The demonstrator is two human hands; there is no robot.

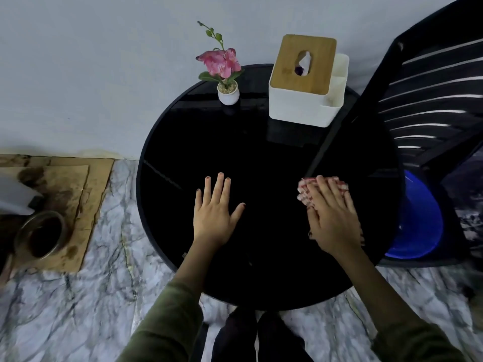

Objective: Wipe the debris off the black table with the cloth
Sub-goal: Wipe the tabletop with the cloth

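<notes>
The right hand lies flat, palm down, with the fingers stretched and close together, and it presses the red-and-white checked cloth against the round glossy black worktop. The cloth is on the right part of the worktop; only its far end and left edge show from under the fingers. The hand does not clench it, it only covers it. The left hand is also flat on the worktop, near the middle, fingers spread and released, holding nothing. The two hands are apart from each other. At the far side of the worktop stand a small white pot with a pink flower and a white tissue box with a wooden lid. No debris can be told on the dark surface.
</notes>
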